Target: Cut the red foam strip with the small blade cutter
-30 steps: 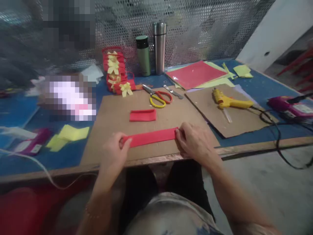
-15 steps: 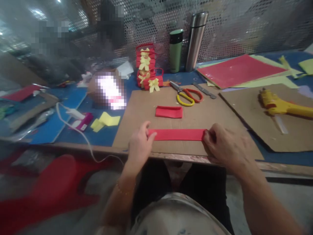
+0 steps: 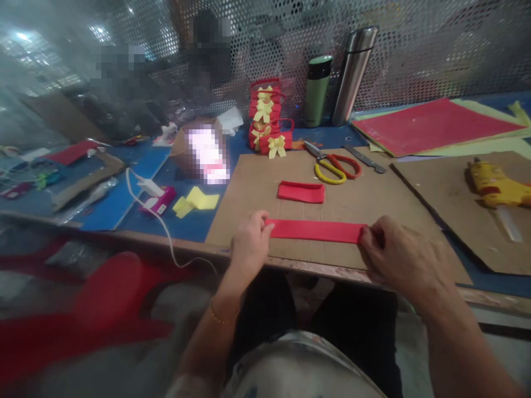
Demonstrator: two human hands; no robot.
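Lying flat along the near edge of the cardboard sheet [image 3: 332, 166], the red strip [image 3: 316, 230] stretches between my two hands. My left hand [image 3: 249, 243] pinches its left end, the grip clenched on the strip with thumb and fingertips. My right hand [image 3: 398, 257] does the same at the right end, its grip clenched on the strip, knuckles toward me.

Just beyond the strip, on the same cardboard, I see a shorter folded red piece [image 3: 301, 192]. Farther back lie scissors [image 3: 332, 166] with one yellow and one red handle, and beside them a slim metal blade [image 3: 365, 158].

At the back edge of the cardboard stands a stack of red pieces with yellow bows [image 3: 267, 124]. Behind it, against the perforated metal screen [image 3: 415, 50], stand a green flask [image 3: 316, 91] and a steel flask [image 3: 350, 74].

To the right, a yellow glue gun [image 3: 495, 188] rests on a second cardboard sheet [image 3: 448, 193], with red and pale yellow sheets [image 3: 431, 124] behind it. To the left, on the blue surface [image 3: 133, 182], lie yellow scraps [image 3: 197, 200] and a purple device with a white cable [image 3: 160, 200].
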